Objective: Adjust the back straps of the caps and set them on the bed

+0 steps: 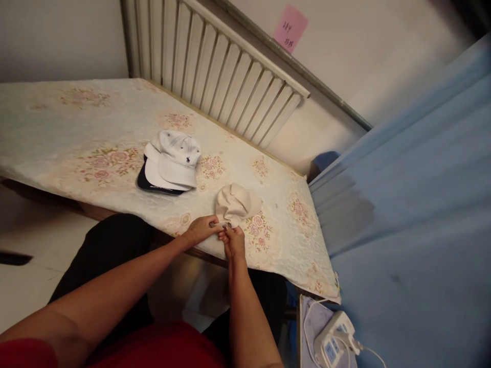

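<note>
A beige cap (233, 202) lies crumpled on the flowered table cover, close to the edge nearest me. My left hand (203, 228) pinches one side of the strap at the cap's back. Right beside it, my right hand (233, 240) has its fingers closed on the other side of that strap, near the buckle. The buckle itself is small and partly covered by my fingers. To the left of the beige cap rests a stack of caps (172, 161): white ones on top, one with a small dark emblem, and a dark brim showing underneath.
The table cover (115, 112) runs back to a white radiator (215, 66) along the wall. A blue curtain (414, 214) hangs at the right. A white power strip (335, 340) with cords sits on a small stand at the lower right. A pink note (290, 29) is on the wall.
</note>
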`<state>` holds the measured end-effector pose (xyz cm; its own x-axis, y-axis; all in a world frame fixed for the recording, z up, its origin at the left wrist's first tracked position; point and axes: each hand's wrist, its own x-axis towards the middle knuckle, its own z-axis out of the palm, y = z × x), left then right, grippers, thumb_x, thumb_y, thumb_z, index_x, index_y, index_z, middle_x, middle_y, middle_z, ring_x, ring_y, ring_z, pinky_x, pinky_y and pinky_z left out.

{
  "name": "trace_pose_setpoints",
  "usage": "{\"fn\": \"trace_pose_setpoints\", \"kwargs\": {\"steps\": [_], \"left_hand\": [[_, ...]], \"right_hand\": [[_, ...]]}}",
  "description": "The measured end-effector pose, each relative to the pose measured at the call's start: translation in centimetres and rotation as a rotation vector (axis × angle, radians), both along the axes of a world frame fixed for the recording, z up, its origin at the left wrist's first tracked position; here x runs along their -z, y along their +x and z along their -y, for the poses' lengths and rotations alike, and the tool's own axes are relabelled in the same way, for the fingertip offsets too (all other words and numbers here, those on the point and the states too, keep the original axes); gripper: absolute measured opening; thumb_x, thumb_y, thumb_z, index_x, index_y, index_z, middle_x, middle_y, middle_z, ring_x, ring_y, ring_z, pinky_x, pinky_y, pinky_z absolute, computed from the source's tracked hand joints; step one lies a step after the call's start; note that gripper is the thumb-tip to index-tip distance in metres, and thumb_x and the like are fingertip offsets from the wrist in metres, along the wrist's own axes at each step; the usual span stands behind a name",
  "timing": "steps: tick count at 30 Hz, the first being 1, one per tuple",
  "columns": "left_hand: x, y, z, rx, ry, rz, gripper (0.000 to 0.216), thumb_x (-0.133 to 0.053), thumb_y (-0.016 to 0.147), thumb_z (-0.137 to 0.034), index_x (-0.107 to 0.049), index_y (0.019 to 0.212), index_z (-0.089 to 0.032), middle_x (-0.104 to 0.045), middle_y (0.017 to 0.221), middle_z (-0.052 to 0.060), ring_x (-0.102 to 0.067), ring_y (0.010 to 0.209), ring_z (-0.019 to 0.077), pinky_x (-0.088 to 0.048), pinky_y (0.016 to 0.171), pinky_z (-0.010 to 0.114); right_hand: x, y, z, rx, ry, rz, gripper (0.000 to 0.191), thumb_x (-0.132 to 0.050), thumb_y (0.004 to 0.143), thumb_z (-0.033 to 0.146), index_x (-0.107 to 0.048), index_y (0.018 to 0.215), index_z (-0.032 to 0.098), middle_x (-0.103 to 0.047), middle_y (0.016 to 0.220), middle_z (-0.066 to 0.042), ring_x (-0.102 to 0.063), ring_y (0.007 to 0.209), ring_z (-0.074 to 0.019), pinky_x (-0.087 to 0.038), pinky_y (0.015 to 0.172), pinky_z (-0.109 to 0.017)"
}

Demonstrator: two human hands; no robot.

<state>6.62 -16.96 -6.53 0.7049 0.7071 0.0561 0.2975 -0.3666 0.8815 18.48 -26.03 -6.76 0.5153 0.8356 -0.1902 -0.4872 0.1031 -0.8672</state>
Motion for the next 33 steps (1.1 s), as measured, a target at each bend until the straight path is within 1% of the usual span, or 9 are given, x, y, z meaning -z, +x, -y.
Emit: {"fn": "trace_pose_setpoints", "kwargs": {"steps": [4, 9, 15, 22, 28, 30, 33], "left_hand": [[-0.3, 0.2, 0.3, -0.044, 0.013, -0.032, 0.031, -0.058, 0.075, -0.05, -0.057, 0.071, -0.019, -0.052, 0.064, -0.005, -0.045, 0.062, 0.0131, -0.029, 0.06, 0.025], [-0.4, 0.1, 0.3, -0.023, 0.018, -0.029, 0.033, -0.057, 0.077, -0.052, -0.058, 0.072, -0.02, -0.053, 0.066, -0.005, -0.048, 0.065, 0.0135, -0.03, 0.061, 0.025], [-0.3, 0.0, 0.3, -0.011, 0.002, -0.001, 0.033, -0.056, 0.077, -0.053, -0.056, 0.07, -0.02, -0.05, 0.063, -0.005, -0.045, 0.063, 0.0136, -0.029, 0.06, 0.025], [-0.5, -0.3, -0.4, 0.09, -0.068, 0.092, 0.027, -0.056, 0.075, -0.046, -0.054, 0.069, -0.019, -0.048, 0.064, -0.005, -0.045, 0.065, 0.0136, -0.034, 0.063, 0.025], [-0.9, -0.3, -0.5, 0.179, -0.175, 0.157, 0.033, -0.05, 0.078, -0.05, -0.056, 0.081, -0.018, -0.054, 0.071, -0.002, -0.051, 0.068, 0.0144, -0.041, 0.063, 0.025], [-0.9, -0.2, -0.3, 0.183, -0.19, 0.162, 0.032, -0.051, 0.078, -0.05, -0.055, 0.078, -0.018, -0.054, 0.069, -0.002, -0.051, 0.066, 0.0139, -0.041, 0.062, 0.025], [-0.7, 0.1, 0.1, 0.162, -0.187, 0.156, 0.031, -0.054, 0.077, -0.049, -0.053, 0.073, -0.018, -0.051, 0.063, -0.003, -0.046, 0.061, 0.0126, -0.036, 0.059, 0.024]], "right_hand": [[-0.2, 0.0, 0.1, -0.017, 0.019, 0.0, 0.025, -0.078, 0.062, 0.021, -0.062, 0.08, 0.015, -0.063, 0.063, 0.004, -0.052, 0.046, -0.0054, -0.043, 0.043, -0.017], [-0.1, 0.1, 0.2, -0.032, 0.033, 0.002, 0.023, -0.078, 0.064, 0.023, -0.061, 0.078, 0.015, -0.06, 0.062, 0.005, -0.05, 0.047, -0.0057, -0.041, 0.045, -0.019], [-0.1, 0.3, 0.4, -0.056, 0.027, -0.001, 0.024, -0.078, 0.064, 0.026, -0.06, 0.075, 0.015, -0.059, 0.061, 0.004, -0.051, 0.048, -0.0074, -0.042, 0.046, -0.021], [0.2, 0.7, 0.6, 0.013, 0.049, -0.048, 0.028, -0.077, 0.064, 0.029, -0.051, 0.07, 0.018, -0.052, 0.058, 0.006, -0.044, 0.047, -0.0059, -0.04, 0.046, -0.021], [0.3, 0.9, 0.7, -0.004, 0.061, -0.081, 0.028, -0.077, 0.062, 0.028, -0.053, 0.072, 0.018, -0.055, 0.061, 0.005, -0.039, 0.046, -0.005, -0.037, 0.046, -0.021], [0.3, 0.9, 0.7, -0.013, 0.059, -0.08, 0.027, -0.077, 0.063, 0.028, -0.054, 0.072, 0.017, -0.056, 0.061, 0.004, -0.039, 0.046, -0.0052, -0.036, 0.046, -0.021], [0.4, 1.0, 0.6, -0.016, 0.053, -0.069, 0.025, -0.076, 0.065, 0.028, -0.055, 0.073, 0.017, -0.057, 0.061, 0.003, -0.042, 0.047, -0.0065, -0.036, 0.046, -0.021]]}}
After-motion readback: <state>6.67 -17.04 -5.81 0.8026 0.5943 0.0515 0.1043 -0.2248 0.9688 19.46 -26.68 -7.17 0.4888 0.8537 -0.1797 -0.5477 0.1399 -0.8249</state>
